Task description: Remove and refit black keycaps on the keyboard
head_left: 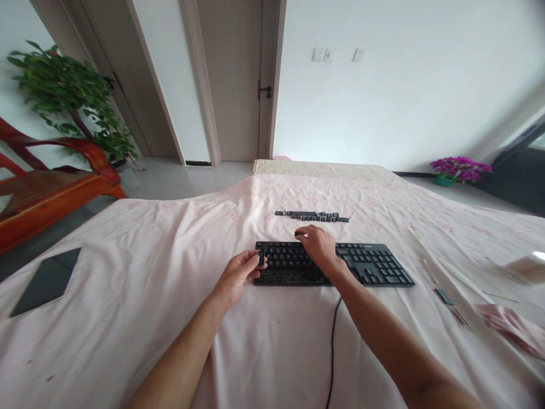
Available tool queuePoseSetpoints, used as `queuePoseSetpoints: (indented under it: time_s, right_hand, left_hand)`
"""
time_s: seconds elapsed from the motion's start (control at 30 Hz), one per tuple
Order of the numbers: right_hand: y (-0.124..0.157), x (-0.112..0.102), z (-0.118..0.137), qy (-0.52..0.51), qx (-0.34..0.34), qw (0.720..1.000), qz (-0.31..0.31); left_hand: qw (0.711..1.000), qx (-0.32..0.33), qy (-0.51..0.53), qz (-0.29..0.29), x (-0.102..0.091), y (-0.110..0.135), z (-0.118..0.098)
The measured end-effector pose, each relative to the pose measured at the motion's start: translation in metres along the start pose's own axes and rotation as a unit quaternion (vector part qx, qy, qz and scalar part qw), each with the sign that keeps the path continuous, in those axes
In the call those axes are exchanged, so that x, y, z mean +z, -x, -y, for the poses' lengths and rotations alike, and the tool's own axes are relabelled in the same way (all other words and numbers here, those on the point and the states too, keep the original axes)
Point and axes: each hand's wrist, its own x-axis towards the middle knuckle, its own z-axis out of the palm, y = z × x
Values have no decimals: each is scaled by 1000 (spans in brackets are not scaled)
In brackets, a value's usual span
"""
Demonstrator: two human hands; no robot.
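A black keyboard lies flat on the cloth-covered table, with keycaps off along its bottom row. At its left end, my left hand is closed, thumb and fingers pinching a small black keycap. Over the keyboard's top edge, my right hand pinches a small dark piece that looks like another keycap. Just beyond it, several loose keycaps lie in a rough row, a long space bar among them. My right hand and forearm hide part of the middle keys.
A black cable runs from the keyboard toward me. On the left lies a dark flat tablet-like panel. At right are a small brush-like tool, thin sticks, a pink cloth and a clear container. A wooden chair stands beyond the left edge.
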Motion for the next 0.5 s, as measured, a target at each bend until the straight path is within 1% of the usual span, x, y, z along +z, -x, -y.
queuePoseSetpoints:
  time_s: [0.1,0.2,0.27,0.33,0.43,0.5]
  right_hand:
    - [-12,5,-7,-9,35,999,7]
    - [-10,11,-10,-37,33,998,-27]
    - [-1,15,-6,-77,7,995,-57]
    - [12,18,2,-140,-34,987,-75]
    - [35,20,24,-258,-103,957,-82]
    - [50,19,41,-335,-124,931,-78]
  left_hand:
    - [995,-32,99,9,1,0,0]
    - [987,-42,157,14,2,-1,0]
    - [984,-41,174,13,3,-1,0]
    - [984,-39,176,12,5,0,0]
    - [986,-27,166,4,7,1,0]
    - [987,-17,161,-5,7,1,1]
